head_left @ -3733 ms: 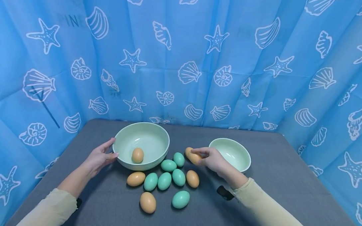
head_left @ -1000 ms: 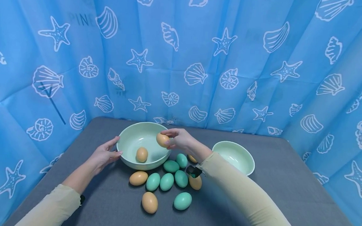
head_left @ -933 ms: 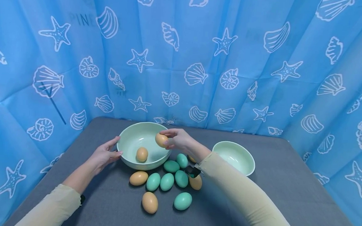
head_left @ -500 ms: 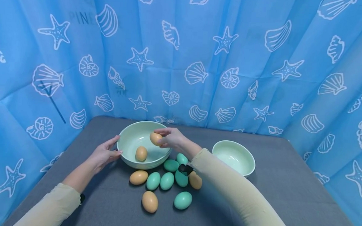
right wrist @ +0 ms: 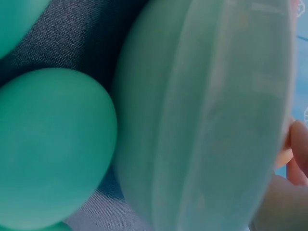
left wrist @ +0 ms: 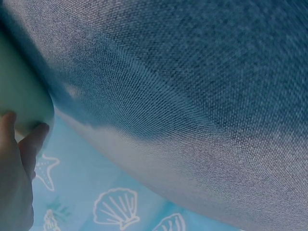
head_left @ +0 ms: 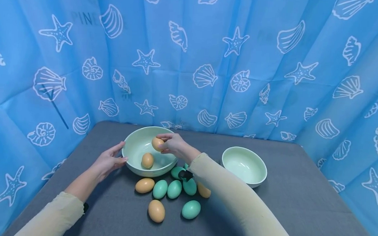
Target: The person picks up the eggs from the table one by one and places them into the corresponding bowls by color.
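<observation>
My left hand (head_left: 107,161) holds the left side of a large pale green bowl (head_left: 133,147), its fingers and thumb at the rim. In the left wrist view two of its digits press against the bowl's wall (left wrist: 21,91). My right hand (head_left: 175,145) pinches an orange-brown egg (head_left: 157,144) above the inside of that bowl. Another orange-brown egg (head_left: 147,160) rests on the bowl's bottom. The right wrist view has the bowl's outer side (right wrist: 192,120) blocking most of the right hand, with a green egg (right wrist: 53,149) close beside the bowl.
Several green eggs (head_left: 174,189) and orange-brown eggs (head_left: 156,211) lie on the grey cloth in front of the large bowl, some partly hidden by the right wrist. A smaller pale green bowl (head_left: 245,165) stands at the right. A blue curtain (head_left: 191,62) hangs behind the table.
My right hand took an orange-brown egg from beside the smaller bowl, carried it left over the large bowl, and has since moved farther in. The left hand has kept its hold.
</observation>
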Demonstrator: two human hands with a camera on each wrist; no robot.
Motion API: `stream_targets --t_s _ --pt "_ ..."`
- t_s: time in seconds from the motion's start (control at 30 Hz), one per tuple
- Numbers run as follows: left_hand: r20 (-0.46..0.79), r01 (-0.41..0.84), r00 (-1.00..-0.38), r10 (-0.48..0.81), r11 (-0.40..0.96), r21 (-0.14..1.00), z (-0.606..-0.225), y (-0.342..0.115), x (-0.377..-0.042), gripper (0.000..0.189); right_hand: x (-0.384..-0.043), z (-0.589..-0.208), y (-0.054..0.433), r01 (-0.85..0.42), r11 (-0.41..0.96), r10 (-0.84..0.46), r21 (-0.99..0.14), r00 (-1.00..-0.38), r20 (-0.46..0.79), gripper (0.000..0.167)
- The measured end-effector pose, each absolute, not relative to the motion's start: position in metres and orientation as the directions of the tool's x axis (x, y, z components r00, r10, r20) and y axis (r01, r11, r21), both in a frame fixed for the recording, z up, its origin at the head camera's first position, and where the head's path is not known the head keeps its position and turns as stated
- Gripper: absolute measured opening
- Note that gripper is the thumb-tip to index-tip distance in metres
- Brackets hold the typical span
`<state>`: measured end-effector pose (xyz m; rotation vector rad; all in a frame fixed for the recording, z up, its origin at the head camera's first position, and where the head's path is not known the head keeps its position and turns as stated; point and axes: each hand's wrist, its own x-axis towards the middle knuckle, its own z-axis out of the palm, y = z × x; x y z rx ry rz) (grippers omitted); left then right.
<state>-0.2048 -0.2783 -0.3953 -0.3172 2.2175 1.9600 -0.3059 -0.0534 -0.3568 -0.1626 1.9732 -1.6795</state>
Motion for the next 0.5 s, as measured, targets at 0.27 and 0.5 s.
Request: stream_targets --t_s 0.27,0.5 --pt "-0.255 -0.258 -0.966 -0.042 0.122 0.959 -0.395 -0.279 -0.204 0.075 -0.313 -0.37 -0.064 0.274 0.214 -0.392 -0.937 -0.855 -0.34 0.044" --pt "-0.242 -0.245 -0.97 -0.037 0.117 0.963 -0.397 -0.28 -0.204 0.076 -0.314 -0.379 -0.073 0.285 0.23 -0.339 -0.931 -0.873 -0.351 0.044"
